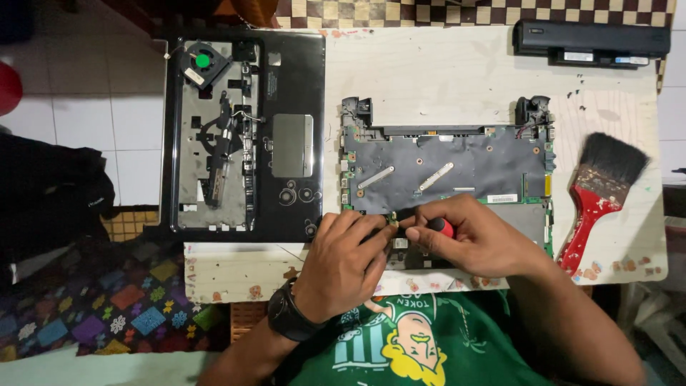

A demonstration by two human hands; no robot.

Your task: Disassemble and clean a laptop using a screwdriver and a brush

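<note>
A pale wooden table (429,64) fills most of the view, with paint marks along its near edge. On its left side lies a black laptop casing (246,136), turned inside out, with a small fan (204,61) in its top corner and a grey touchpad plate (292,145) near the middle. In the centre of the table lies a bare laptop circuit board (457,164), grey on top with green edges, and two hinge mounts stand at its far corners. A long black battery (592,39) lies along the far right edge of the table. A paintbrush (597,196) with a red handle and dark bristles lies to the right of the board, well apart from it.

Both hands meet at the near edge of the board. The right hand (475,239) grasps a screwdriver (441,226) with a red and black handle, fingers curled around it. The left hand (346,261), with a black watch (289,314) on its wrist, is curled with its fingertips pressed to the board just beside the screwdriver's tip; whether it pinches anything cannot be told.
</note>
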